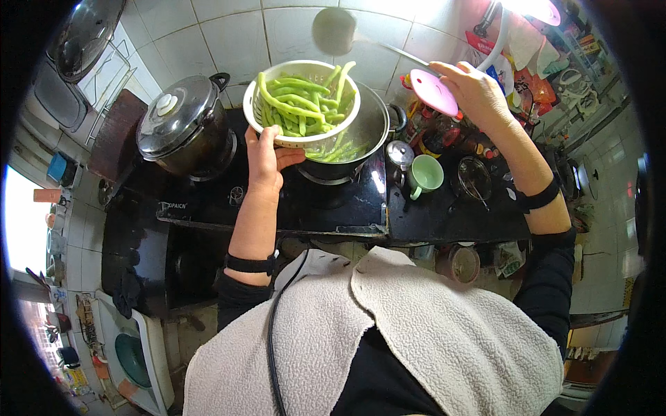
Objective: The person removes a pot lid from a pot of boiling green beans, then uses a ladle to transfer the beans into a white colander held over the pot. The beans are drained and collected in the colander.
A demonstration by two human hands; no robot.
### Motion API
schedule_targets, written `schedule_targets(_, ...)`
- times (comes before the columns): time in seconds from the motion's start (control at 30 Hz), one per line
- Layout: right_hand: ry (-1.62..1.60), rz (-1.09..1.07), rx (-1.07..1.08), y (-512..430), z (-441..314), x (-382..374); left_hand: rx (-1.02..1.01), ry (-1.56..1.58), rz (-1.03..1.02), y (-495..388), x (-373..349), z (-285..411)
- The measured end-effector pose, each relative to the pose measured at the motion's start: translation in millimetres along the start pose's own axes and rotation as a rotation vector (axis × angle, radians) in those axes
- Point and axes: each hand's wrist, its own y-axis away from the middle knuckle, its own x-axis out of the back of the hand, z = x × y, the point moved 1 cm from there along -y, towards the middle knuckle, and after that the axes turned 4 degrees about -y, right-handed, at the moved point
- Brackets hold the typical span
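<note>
My left hand (268,158) grips the rim of a white plastic colander (250,106) heaped with green beans (299,104). It is held above and partly in front of a metal pot (375,122) on the right side of the cooktop. More green beans (341,152) lie low inside this pot, partly hidden by the colander. Up by the wall, my right hand (468,93) holds the long metal handle of a skimmer or ladle (334,32). Its round head is raised and blurred. A pink disc (434,92) shows beside my right fingers; whether I touch it, I cannot tell.
A lidded pot (179,122) stands on the left burner of the black cooktop (307,208). Right of the cooktop are a green mug (426,174), a small lidded metal pot (399,154), a strainer (473,178) and several bottles (439,138). A pink lamp (541,11) shines above.
</note>
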Motion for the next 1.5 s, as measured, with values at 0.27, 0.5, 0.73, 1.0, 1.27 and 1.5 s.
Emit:
schedule_targets(0.27, -0.014, -0.214, -0.114, 35, 10, -28, -0.043, -0.007, 0.036, 0, 8, 11)
schedule_targets(0.5, 0.09, -0.405, -0.07, 14, -22, -69, -0.009, 0.07, 0.032, -10, 11, 9)
schedule_targets(0.73, 0.061, -0.383, 0.12, -25, -47, -103, 0.002, 0.059, 0.056, -7, 8, 8)
schedule_targets(1.0, -0.093, -0.42, 0.218, -4, -15, -48, -0.059, 0.031, 0.086, -1, 11, 3)
schedule_targets(1.27, 0.16, -0.337, 0.214, -34, 11, -81, -0.05, 0.03, 0.074, -3, 10, 0)
schedule_targets(1.5, 0.075, -0.587, 0.292, -54, 19, -72, -0.046, 0.025, 0.095, -4, 14, -6)
